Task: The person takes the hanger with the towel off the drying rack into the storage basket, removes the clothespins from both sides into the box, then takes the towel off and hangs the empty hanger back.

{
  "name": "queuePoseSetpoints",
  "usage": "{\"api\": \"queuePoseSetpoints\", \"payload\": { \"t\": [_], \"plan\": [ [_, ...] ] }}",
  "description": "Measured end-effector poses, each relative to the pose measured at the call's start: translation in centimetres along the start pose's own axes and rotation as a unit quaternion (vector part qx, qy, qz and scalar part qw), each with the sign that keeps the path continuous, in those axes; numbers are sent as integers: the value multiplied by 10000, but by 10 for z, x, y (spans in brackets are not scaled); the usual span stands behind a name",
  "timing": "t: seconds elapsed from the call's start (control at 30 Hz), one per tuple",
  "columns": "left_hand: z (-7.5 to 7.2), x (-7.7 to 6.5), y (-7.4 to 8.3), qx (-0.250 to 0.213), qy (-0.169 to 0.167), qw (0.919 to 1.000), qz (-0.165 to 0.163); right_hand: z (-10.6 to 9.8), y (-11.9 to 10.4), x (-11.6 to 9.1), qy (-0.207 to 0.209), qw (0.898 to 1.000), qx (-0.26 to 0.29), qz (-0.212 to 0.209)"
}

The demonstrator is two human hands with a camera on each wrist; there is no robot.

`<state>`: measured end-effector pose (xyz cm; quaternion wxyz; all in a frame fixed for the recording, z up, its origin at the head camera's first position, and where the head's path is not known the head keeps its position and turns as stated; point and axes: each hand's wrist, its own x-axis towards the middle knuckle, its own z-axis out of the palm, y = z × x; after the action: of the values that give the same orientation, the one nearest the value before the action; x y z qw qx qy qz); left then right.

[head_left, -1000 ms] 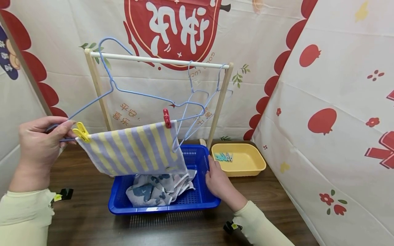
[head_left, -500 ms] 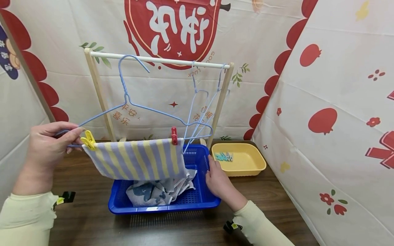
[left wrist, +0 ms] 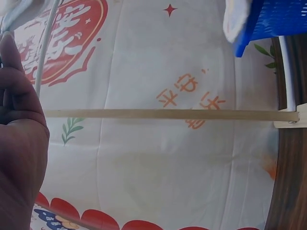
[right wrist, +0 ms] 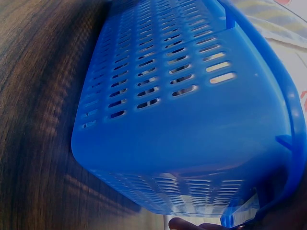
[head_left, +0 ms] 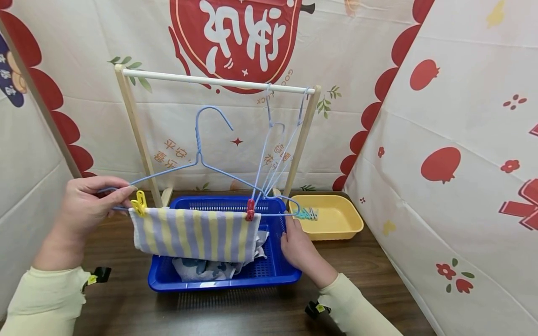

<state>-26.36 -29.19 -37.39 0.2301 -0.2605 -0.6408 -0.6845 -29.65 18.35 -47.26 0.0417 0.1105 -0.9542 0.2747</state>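
My left hand pinches the left end of a blue wire hanger. A yellow clothespin and a red clothespin fix a striped towel to its lower bar. The towel hangs over the blue basket, partly covering a crumpled grey patterned cloth inside. The hanger's hook stands below the rack's rod, apart from it. On the basket's right side my right hand holds the rim; in the right wrist view only fingertips show, beside the basket wall.
Behind the basket stands a wooden rack with a white rod. Two more blue hangers hang at its right end. A yellow tray with several teal clothespins sits to the right. Printed cloth walls surround the table.
My left hand has moved right and down with the hanger and towel. The hook has dropped from above the rod to below it, and the hanger is more level. My right hand stays put.
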Motion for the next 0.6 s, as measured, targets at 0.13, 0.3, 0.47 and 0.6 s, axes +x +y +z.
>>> {"api": "queuePoseSetpoints", "payload": {
  "t": [0.13, 0.3, 0.47, 0.6],
  "plan": [
    [5, -1, -2, 124, -116, 9999, -32, 0, 0, 0, -24, 10000, 63, -7],
    [12, -1, -9, 450, -335, 9984, 57, -1, -1, 1, -108, 9998, 100, 112],
    [21, -2, -19, 383, -418, 9983, 162, -1, -2, 1, -115, 9999, 74, 90],
    [26, -5, -28, 411, -367, 9983, 161, -2, -4, 1, -95, 9999, 97, 103]
  ]
}}
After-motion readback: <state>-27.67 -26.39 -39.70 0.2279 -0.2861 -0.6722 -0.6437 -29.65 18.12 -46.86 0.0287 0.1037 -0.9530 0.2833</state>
